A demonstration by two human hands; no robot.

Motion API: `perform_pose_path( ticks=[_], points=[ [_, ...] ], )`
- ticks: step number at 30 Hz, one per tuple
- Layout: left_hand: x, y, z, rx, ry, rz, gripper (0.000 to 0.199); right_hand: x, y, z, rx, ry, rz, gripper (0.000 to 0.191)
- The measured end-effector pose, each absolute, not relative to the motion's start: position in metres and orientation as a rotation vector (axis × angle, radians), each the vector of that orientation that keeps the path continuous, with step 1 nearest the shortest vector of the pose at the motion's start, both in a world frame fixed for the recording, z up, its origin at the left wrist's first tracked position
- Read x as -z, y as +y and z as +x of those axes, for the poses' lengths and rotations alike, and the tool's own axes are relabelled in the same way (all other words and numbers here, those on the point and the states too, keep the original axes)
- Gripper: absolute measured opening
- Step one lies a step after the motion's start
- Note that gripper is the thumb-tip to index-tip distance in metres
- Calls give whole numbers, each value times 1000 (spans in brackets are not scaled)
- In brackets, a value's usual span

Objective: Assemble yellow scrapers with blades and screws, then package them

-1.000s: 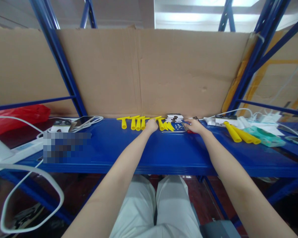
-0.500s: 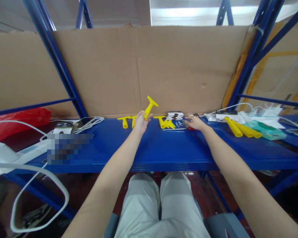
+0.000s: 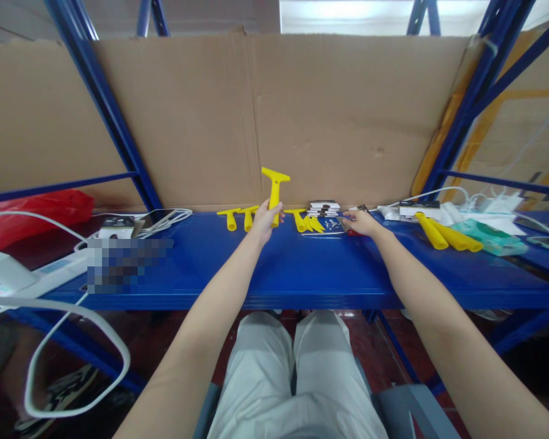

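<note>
My left hand [image 3: 266, 221] is closed round the handle of a yellow T-shaped tool [image 3: 275, 190], held upright above the blue shelf with its wide head at the top. My right hand [image 3: 360, 223] rests at the back of the shelf, its fingers on or near a small red item [image 3: 353, 232]; what they hold, if anything, is too small to tell. Between the hands lie another yellow T-shaped tool [image 3: 298, 221], small yellow pieces [image 3: 315, 225] and a stack of black-and-white boxes [image 3: 324, 208]. Two more yellow tools [image 3: 230, 219] lie left of my left hand.
Yellow cone-shaped pieces [image 3: 452, 236] and a green plastic packet [image 3: 496, 238] lie on the right. At the left are a white power strip [image 3: 64, 268], cables and a red bag [image 3: 41, 216]. Cardboard [image 3: 201, 122] stands behind the blue shelf [image 3: 302, 268].
The yellow tool in my left hand has turned from a tilt to nearly upright, and the fingers have closed more round it. My right hand has hardly moved. The view has shifted slightly.
</note>
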State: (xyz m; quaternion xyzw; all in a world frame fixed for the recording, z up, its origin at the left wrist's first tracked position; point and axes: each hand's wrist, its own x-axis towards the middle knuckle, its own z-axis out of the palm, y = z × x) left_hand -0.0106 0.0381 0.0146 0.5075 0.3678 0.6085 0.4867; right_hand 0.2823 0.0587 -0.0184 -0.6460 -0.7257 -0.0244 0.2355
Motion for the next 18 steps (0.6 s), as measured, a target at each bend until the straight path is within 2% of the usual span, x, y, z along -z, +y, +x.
perform_pose_path(
  ticks=[9,14,18],
  points=[
    [-14,34,-9,-1518,980,1254,13,15,54,279,12,-2016,-1849,43],
    [-15,35,-10,-1452,1024,1260,6,13,51,278,-32,-2056,-1909,47],
    [-14,34,-7,-1397,1060,1302,13,14,51,280,-80,-2048,-1957,50]
  ],
)
